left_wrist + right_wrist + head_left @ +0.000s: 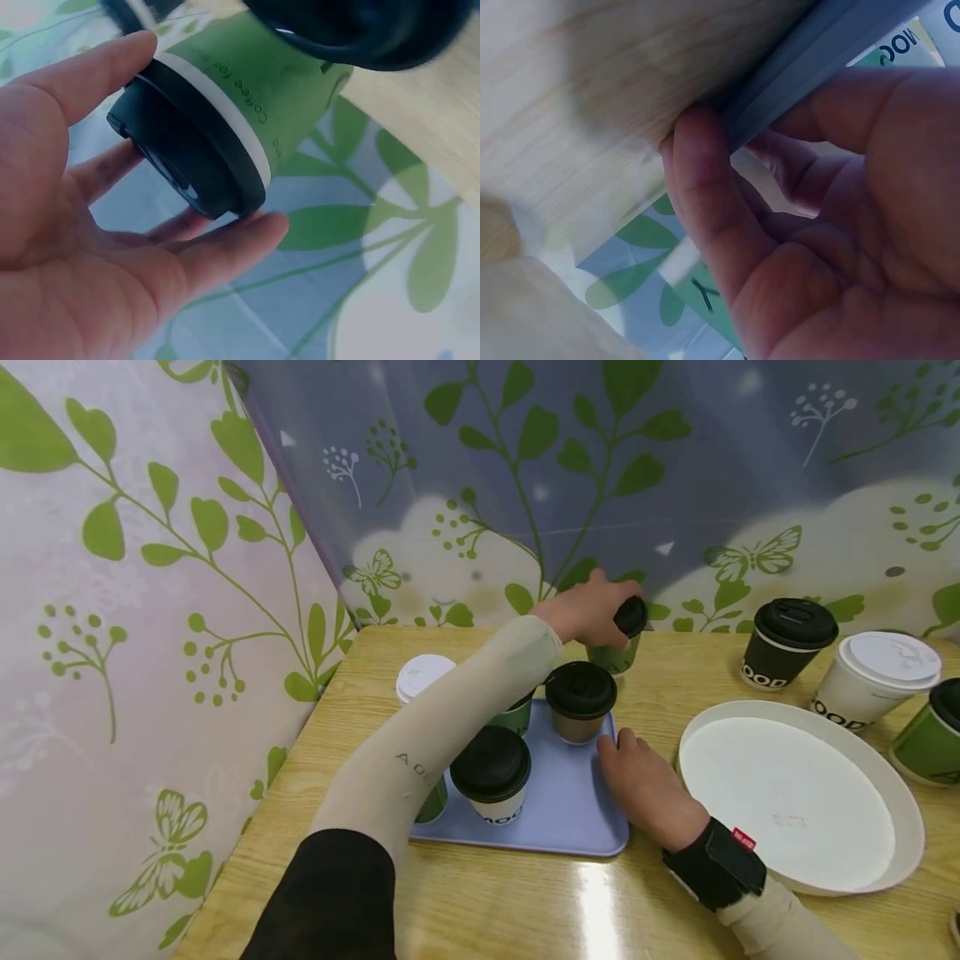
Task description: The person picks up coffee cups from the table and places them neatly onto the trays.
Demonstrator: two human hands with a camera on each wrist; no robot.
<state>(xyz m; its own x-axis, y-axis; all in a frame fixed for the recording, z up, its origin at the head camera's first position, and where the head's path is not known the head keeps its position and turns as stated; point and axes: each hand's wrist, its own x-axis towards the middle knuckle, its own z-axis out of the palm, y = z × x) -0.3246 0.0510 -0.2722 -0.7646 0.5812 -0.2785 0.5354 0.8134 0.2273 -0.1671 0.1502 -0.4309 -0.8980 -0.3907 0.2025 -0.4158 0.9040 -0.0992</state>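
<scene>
At the back of the table my left hand grips a green paper cup by its black lid. In the left wrist view the thumb lies on one side of the lid and the fingers on the other. My right hand holds the right edge of a lilac tray, its fingertips curled at the rim. On the tray stand a brown cup with a black lid, a white cup with a black lid and green cups, partly hidden by my left forearm.
A white-lidded cup stands at the tray's back left. Right of the tray lies a round white tray. Beyond it are a black cup, a white cup and a green cup. Patterned walls border the table.
</scene>
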